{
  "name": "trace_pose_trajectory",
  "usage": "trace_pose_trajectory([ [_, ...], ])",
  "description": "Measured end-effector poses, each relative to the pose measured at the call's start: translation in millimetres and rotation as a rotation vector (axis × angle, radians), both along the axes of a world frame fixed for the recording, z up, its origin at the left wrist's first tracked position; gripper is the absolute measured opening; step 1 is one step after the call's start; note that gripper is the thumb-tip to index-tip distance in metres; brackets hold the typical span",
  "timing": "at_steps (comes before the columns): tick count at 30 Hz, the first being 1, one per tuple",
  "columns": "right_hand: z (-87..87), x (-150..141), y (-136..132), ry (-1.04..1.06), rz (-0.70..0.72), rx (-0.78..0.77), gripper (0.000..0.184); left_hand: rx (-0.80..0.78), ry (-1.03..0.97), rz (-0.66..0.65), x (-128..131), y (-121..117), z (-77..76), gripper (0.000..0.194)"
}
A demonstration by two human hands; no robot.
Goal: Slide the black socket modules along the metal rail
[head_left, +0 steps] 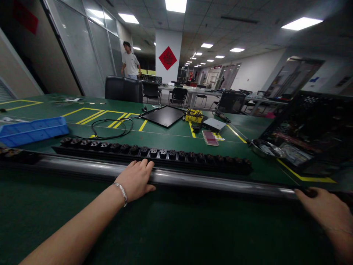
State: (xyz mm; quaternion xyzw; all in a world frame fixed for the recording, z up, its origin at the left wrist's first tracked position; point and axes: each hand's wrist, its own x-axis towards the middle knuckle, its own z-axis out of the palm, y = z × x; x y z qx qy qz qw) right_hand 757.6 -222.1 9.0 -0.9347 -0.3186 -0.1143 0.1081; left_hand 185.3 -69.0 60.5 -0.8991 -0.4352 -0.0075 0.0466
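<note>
A long, glossy dark metal bar [215, 183] runs across the green table in front of me. My left hand [136, 180], with a bracelet at the wrist, is closed over its middle, fingers on the far side and thumb on the near side. At the right end, my right hand [325, 208] grips the bar; most of its fingers are hidden behind the bar or blurred. Just beyond and nearly parallel lies a long black power strip [150, 157] with a row of round outlets along its top.
A blue bin [34, 130] sits at left, beside a looped black cable [95, 129]. Farther back lie a black panel [165, 117], a yellow box [194, 115] and a grey box [213, 125]. A metal bowl [264, 149] and open computer case [317, 136] stand right. A person [130, 62] is beyond.
</note>
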Motion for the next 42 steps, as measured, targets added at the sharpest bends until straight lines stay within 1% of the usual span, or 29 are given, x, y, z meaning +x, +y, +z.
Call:
trace_pose_trajectory([
  [2, 9.9, -32, 6, 0.077, -0.012, -0.041, 0.057, 0.008, -0.086, -0.061, 4, 1, -11.5, 0.066],
  [4, 18.3, -59, 11, 0.106, 0.011, -0.049, 0.056, 0.006, -0.127, -0.104, 8, 3, -20.8, 0.069],
  [6, 24.9, -79, 14, 0.102, 0.043, -0.053, 0.052, 0.008, -0.138, -0.097, 11, 5, -25.4, 0.068],
  [10, 33.1, -106, 17, 0.105, 0.116, -0.087, 0.044, 0.001, -0.128, -0.065, 13, 2, -23.6, 0.072],
  [12, 34.5, -120, 19, 0.114, 0.164, -0.112, 0.042, -0.008, -0.117, -0.052, 13, -2, -21.4, 0.073],
  [14, 34.3, -141, 24, 0.114, 0.213, -0.135, 0.04, -0.016, -0.11, -0.039, 14, -5, -19.8, 0.073],
  [16, 33.3, -168, 30, 0.106, 0.281, -0.157, 0.038, -0.019, -0.104, -0.034, 15, -7, -18.7, 0.071],
  [21, 33.3, -246, 49, 0.058, 0.476, -0.179, 0.027, -0.01, -0.11, -0.051, 17, -8, -17.1, 0.068],
  [24, 32.6, -280, 57, 0.059, 0.587, -0.162, 0.022, -0.026, -0.112, -0.064, 17, -9, -16.2, 0.06],
  [27, 29.7, -299, 64, 0.077, 0.689, -0.127, 0.022, -0.066, -0.098, -0.054, 16, -7, -13.3, 0.056],
  [30, 27.5, -310, 67, 0.125, 0.789, -0.088, 0.022, -0.122, -0.067, -0.024, 14, -5, -7.8, 0.056],
  [36, 26.7, -336, 73, 0.225, 1.063, -0.023, 0.023, -0.236, 0.02, 0.09, 5, -3, 5.1, 0.055],
  [38, 23.8, -348, 74, 0.209, 1.145, -0.004, 0.027, -0.255, 0.049, 0.113, 2, -3, 7.4, 0.055],
  [40, 19.2, -358, 75, 0.144, 1.199, 0.004, 0.036, -0.256, 0.063, 0.109, 2, -4, 7.8, 0.054],
  [42, 14.2, -365, 74, 0.064, 1.23, -0.005, 0.048, -0.247, 0.015, 0.068, 6, -7, 5.9, 0.061],
])
